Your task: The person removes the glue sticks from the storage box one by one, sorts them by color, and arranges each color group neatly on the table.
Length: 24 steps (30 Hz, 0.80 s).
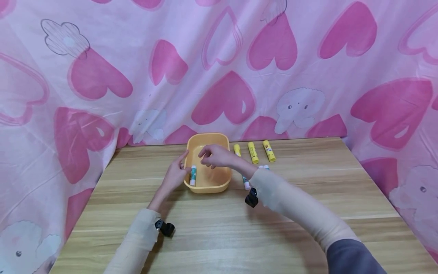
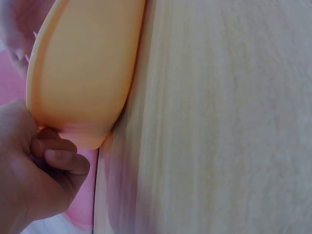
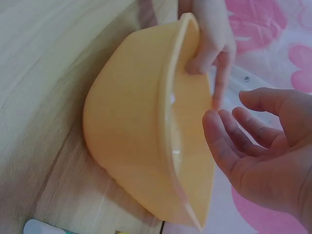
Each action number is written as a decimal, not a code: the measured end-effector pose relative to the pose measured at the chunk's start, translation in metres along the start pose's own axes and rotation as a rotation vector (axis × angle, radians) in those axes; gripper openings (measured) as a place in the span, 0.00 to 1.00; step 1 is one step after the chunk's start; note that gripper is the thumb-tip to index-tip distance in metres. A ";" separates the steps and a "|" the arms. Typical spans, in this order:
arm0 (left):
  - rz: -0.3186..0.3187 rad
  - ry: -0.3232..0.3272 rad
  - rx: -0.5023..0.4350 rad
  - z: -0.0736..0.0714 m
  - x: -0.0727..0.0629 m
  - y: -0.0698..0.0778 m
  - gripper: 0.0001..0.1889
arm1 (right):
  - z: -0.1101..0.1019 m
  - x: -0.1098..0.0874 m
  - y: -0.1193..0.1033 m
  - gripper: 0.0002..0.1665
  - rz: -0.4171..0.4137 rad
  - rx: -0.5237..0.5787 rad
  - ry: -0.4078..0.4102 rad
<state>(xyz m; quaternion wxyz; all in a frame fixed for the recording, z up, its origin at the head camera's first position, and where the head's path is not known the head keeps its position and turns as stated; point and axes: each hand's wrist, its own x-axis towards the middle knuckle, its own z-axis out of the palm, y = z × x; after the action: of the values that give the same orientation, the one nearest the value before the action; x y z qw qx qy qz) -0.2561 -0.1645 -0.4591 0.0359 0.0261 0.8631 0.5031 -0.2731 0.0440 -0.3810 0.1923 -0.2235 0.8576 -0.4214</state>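
Note:
A yellow-orange plastic basin (image 1: 208, 189) stands on the wooden table. My left hand (image 1: 175, 176) grips its left rim, with the thumb over the inside and the other fingers along the outer wall; in the left wrist view the curled fingers (image 2: 68, 161) press at that wall. Inside the basin, along the left side, lies a teal and white glue stick (image 1: 193, 176) near the left thumb. Over the basin hovers my right hand (image 1: 217, 156), its fingers loosely bent with nothing between them, as the right wrist view shows of the fingers (image 3: 222, 141).
Right of the basin, three yellow glue sticks (image 1: 253, 153) lie in a row at the back. A teal and white glue stick (image 1: 246, 183) lies in front of them, with further white ends (image 1: 264, 167) partly hidden by the right forearm. A pink heart-patterned curtain (image 1: 222, 95) hangs behind the table.

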 end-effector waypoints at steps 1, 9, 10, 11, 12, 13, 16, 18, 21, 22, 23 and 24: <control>0.001 0.000 0.000 0.000 0.000 0.000 0.40 | 0.001 0.001 0.000 0.18 0.010 0.012 -0.011; 0.005 0.001 0.001 0.001 0.000 0.002 0.40 | 0.015 0.011 0.007 0.19 0.116 0.088 -0.118; 0.004 0.000 0.001 0.001 -0.001 0.001 0.40 | 0.017 0.012 0.008 0.20 0.127 0.087 -0.126; 0.004 -0.001 0.000 0.001 -0.001 0.001 0.40 | 0.018 0.013 0.008 0.21 0.136 0.082 -0.131; 0.005 -0.002 -0.002 0.001 -0.001 0.001 0.41 | 0.019 0.013 0.009 0.22 0.145 0.080 -0.137; 0.004 0.001 -0.006 0.001 -0.001 0.001 0.41 | 0.020 0.014 0.008 0.24 0.154 0.082 -0.145; 0.011 0.005 -0.003 0.000 -0.001 0.001 0.41 | 0.024 0.016 0.009 0.29 0.182 0.114 -0.181; 0.015 0.006 0.000 0.000 -0.001 0.000 0.41 | 0.028 0.017 0.008 0.33 0.202 0.155 -0.214; 0.020 0.001 0.006 0.000 0.000 0.000 0.41 | 0.033 0.017 0.006 0.38 0.230 0.206 -0.255; 0.020 -0.001 0.007 0.000 0.000 -0.001 0.41 | 0.034 0.017 0.005 0.40 0.234 0.216 -0.262; 0.020 -0.001 0.009 0.000 0.000 -0.001 0.41 | 0.035 0.018 0.004 0.42 0.237 0.223 -0.265; 0.022 0.001 0.008 0.000 0.000 -0.001 0.41 | 0.036 0.019 0.003 0.43 0.237 0.229 -0.268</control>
<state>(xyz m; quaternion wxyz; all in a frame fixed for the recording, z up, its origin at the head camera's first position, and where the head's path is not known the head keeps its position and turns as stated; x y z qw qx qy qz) -0.2559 -0.1650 -0.4597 0.0298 0.0354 0.8647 0.5002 -0.2706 0.0124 -0.4062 0.3770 -0.1516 0.7913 -0.4569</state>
